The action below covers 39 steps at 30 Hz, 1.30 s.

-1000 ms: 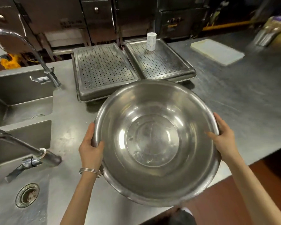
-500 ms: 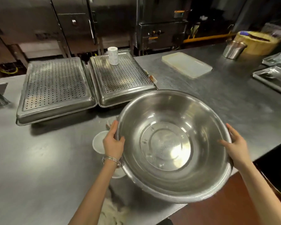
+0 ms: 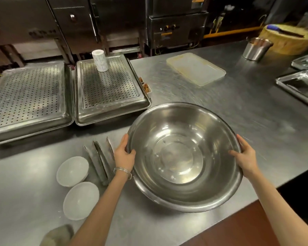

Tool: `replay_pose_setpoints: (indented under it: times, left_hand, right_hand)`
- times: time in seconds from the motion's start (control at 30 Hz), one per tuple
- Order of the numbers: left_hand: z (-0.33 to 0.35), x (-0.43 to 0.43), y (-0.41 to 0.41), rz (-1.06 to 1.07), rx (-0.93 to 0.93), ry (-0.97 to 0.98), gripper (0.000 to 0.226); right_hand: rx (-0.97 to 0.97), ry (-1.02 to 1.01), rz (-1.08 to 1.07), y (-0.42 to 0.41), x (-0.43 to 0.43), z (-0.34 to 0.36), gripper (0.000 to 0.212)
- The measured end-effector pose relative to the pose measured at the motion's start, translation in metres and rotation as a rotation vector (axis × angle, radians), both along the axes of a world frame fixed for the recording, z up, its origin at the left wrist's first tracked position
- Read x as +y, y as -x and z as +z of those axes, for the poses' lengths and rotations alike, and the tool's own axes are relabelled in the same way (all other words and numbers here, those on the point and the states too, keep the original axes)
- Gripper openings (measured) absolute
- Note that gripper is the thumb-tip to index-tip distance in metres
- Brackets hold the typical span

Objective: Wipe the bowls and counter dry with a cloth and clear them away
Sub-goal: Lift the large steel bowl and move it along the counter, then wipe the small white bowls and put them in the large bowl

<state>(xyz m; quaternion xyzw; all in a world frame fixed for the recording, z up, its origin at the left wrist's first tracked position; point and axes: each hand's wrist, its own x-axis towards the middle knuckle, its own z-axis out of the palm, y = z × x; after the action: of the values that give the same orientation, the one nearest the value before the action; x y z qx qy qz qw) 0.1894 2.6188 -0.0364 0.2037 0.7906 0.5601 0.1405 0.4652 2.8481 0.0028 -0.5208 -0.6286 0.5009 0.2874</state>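
Observation:
A large steel bowl (image 3: 183, 155) is held over the front part of the steel counter (image 3: 247, 110), tilted a little toward me. My left hand (image 3: 124, 156) grips its left rim and my right hand (image 3: 245, 155) grips its right rim. Drops of water speckle the bowl's bottom. Two small white bowls (image 3: 72, 170) (image 3: 81, 199) sit on the counter to the left of my left arm. A crumpled beige cloth (image 3: 58, 235) lies at the near counter edge, bottom left. Whether the big bowl touches the counter I cannot tell.
Two perforated steel trays (image 3: 28, 102) (image 3: 110, 87) stand at the back left, the right one bearing a white roll (image 3: 100, 60). Grey flat pieces (image 3: 100, 160) lie beside my left hand. A white cutting board (image 3: 196, 68), steel pot (image 3: 256, 48) and more trays (image 3: 299, 86) are at the right.
I have carried the big bowl rightward away from the sink; the view turned right, so the sink left the frame and the small white bowls and cloth came into sight.

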Motion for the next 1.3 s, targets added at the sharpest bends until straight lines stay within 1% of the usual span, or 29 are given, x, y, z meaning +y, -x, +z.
replay_pose_setpoints:
  times: [0.17, 0.33, 0.4, 0.43, 0.5, 0.53, 0.57, 0.6, 0.67, 0.73, 0.83, 0.9, 1.0, 1.07, 1.13, 1.2, 1.23, 1.27, 1.3]
  left_hand:
    - [-0.013, 0.022, -0.001, 0.003, -0.036, 0.058, 0.061]
    - [-0.022, 0.032, -0.007, 0.007, -0.036, 0.077, 0.061]
    - [-0.021, 0.033, -0.008, 0.001, -0.044, 0.066, 0.061]
    - [-0.019, 0.033, -0.009, -0.022, -0.044, 0.064, 0.061]
    - [-0.017, 0.023, -0.007, -0.096, -0.036, 0.074, 0.058]
    - [-0.016, 0.012, -0.005, -0.138, -0.025, 0.078, 0.055]
    - [-0.016, -0.005, -0.002, -0.169, -0.012, 0.081, 0.050]
    - [-0.016, -0.026, 0.002, -0.176, 0.016, 0.086, 0.045]
    - [-0.020, -0.082, 0.013, -0.130, 0.094, 0.114, 0.038]
    - [-0.027, -0.144, 0.024, -0.022, 0.150, 0.166, 0.035]
    - [-0.037, -0.219, 0.041, 0.113, 0.137, 0.291, 0.030]
    - [-0.048, -0.251, 0.054, 0.125, 0.078, 0.370, 0.031]
    - [-0.060, -0.275, 0.069, 0.061, -0.040, 0.391, 0.030]
    - [-0.064, -0.277, 0.078, -0.015, -0.065, 0.385, 0.032]
    - [-0.062, -0.272, 0.084, -0.110, -0.109, 0.380, 0.036]
    - [-0.059, -0.263, 0.088, -0.215, -0.121, 0.397, 0.043]
    - [-0.060, -0.259, 0.091, -0.268, -0.102, 0.420, 0.047]
    - [-0.062, -0.254, 0.093, -0.310, -0.080, 0.451, 0.047]
    - [-0.063, -0.251, 0.095, -0.330, -0.059, 0.487, 0.043]
  right_hand:
    - [-0.041, 0.012, -0.005, 0.007, 0.033, -0.018, 0.069]
    - [-0.082, 0.017, 0.059, 0.007, 0.052, -0.037, 0.069]
    - [-0.159, -0.019, 0.089, 0.008, 0.056, -0.037, 0.067]
    - [-0.228, -0.054, 0.112, 0.008, 0.057, -0.035, 0.066]
    - [-0.427, -0.186, 0.172, 0.011, 0.054, -0.030, 0.068]
    - [-0.499, -0.264, 0.184, 0.014, 0.049, -0.027, 0.071]
    - [-0.521, -0.335, 0.189, 0.020, 0.038, -0.022, 0.069]
    - [-0.503, -0.414, 0.198, 0.027, 0.023, -0.016, 0.064]
    - [-0.410, -0.547, 0.248, 0.048, -0.020, -0.003, 0.054]
    - [-0.256, -0.564, 0.353, 0.072, -0.077, 0.003, 0.042]
    - [0.003, -0.397, 0.554, 0.110, -0.178, -0.009, 0.037]
    - [0.050, -0.258, 0.679, 0.132, -0.248, -0.028, 0.035]
    - [0.023, -0.090, 0.770, 0.152, -0.345, -0.067, 0.028]
    - [-0.022, 0.002, 0.806, 0.162, -0.396, -0.087, 0.021]
    - [-0.111, 0.027, 0.851, 0.173, -0.436, -0.101, 0.036]
    - [-0.274, 0.001, 0.932, 0.185, -0.466, -0.109, 0.058]
    - [-0.383, -0.069, 0.971, 0.190, -0.476, -0.112, 0.068]
    - [-0.482, -0.155, 0.997, 0.194, -0.483, -0.114, 0.072]
    - [-0.539, -0.214, 0.995, 0.197, -0.487, -0.114, 0.071]
